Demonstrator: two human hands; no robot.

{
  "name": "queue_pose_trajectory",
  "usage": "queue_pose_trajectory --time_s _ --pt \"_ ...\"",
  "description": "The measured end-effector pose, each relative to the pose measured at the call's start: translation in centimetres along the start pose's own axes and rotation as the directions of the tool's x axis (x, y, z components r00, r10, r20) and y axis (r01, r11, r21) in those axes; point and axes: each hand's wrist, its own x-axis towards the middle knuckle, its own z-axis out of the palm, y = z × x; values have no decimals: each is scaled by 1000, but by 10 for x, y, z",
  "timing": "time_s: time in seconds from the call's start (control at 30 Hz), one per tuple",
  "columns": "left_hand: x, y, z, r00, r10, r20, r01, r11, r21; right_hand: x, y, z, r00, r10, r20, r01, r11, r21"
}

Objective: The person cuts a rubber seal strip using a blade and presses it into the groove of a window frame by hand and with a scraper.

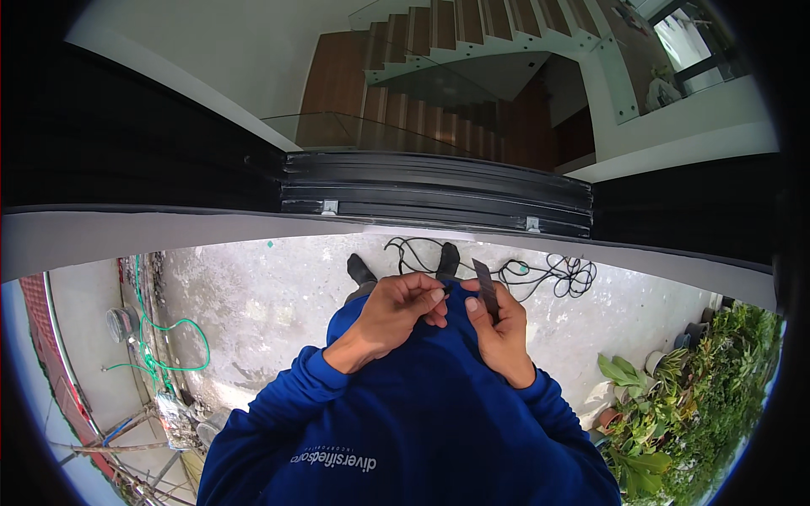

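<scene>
My left hand (pixel 390 316) is closed, with thumb and forefinger pinched on a small dark piece (pixel 446 292) too small to name. Close beside it, my right hand (pixel 506 333) grips a flat dark grey strip (pixel 484 280) with a slanted end, held between thumb and fingers and pointing away from me. Both hands are in front of my blue top, above the ground. Beyond them runs a black sliding window frame (pixel 439 187) with long tracks; neither hand touches it.
Two small metal clips (pixel 330 207) sit on the frame's near edge. A black cable (pixel 574 277) lies coiled on the concrete floor (pixel 253 312). A green hose (pixel 202 337) lies at left, potted plants (pixel 666 396) stand at right. Inside, a staircase (pixel 472 25) with glass panels rises.
</scene>
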Motion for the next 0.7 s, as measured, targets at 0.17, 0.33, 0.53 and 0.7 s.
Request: queue_pose_trajectory --time_s 0.17,0.33,0.53,0.7 --pt "-2 4 4 998 -55 34 50 990 134 9 -4 0 995 59 75 -58 998 -12" --pt "-2 8 4 995 -74 67 65 991 119 11 4 -2 990 111 89 -105 992 -64" --pt "0 8 0 985 -71 159 52 991 121 11 9 -4 999 26 21 -20 964 -264" --pt "-2 11 0 986 -47 159 18 984 179 15 20 -30 988 81 -133 -136 864 -484"
